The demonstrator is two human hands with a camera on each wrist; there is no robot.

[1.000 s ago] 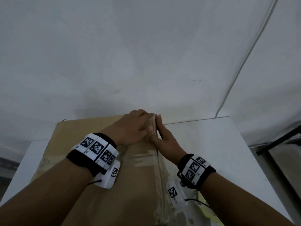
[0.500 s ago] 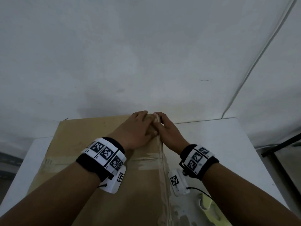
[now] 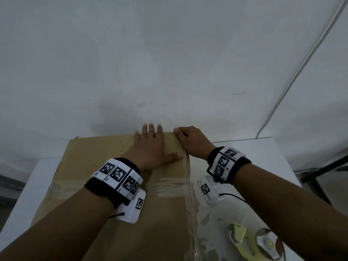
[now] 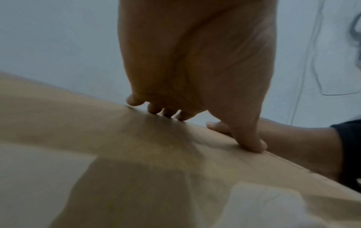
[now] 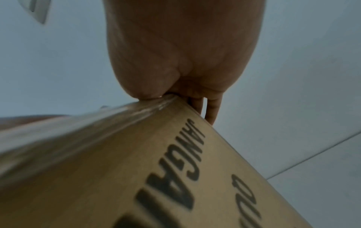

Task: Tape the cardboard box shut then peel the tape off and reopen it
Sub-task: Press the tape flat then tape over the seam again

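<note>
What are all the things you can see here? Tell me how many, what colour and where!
cardboard box: one, brown, on the table under both hands, black letters on its side
clear tape: one long shiny strip along the box's right edge, another strip crossing the top
table: one, white, under the box
tape dispenser: one, pale yellow-green, on the table near right of the box
round white gadget: one, green middle, beside the dispenser
wall: white, behind the table
wrist bands: two, black with black-and-white square codes, one on each wrist
left hand: one, flat on the box top, fingers at the far edge
right hand: one, curled over the box's far right corner, on the tape's end
</note>
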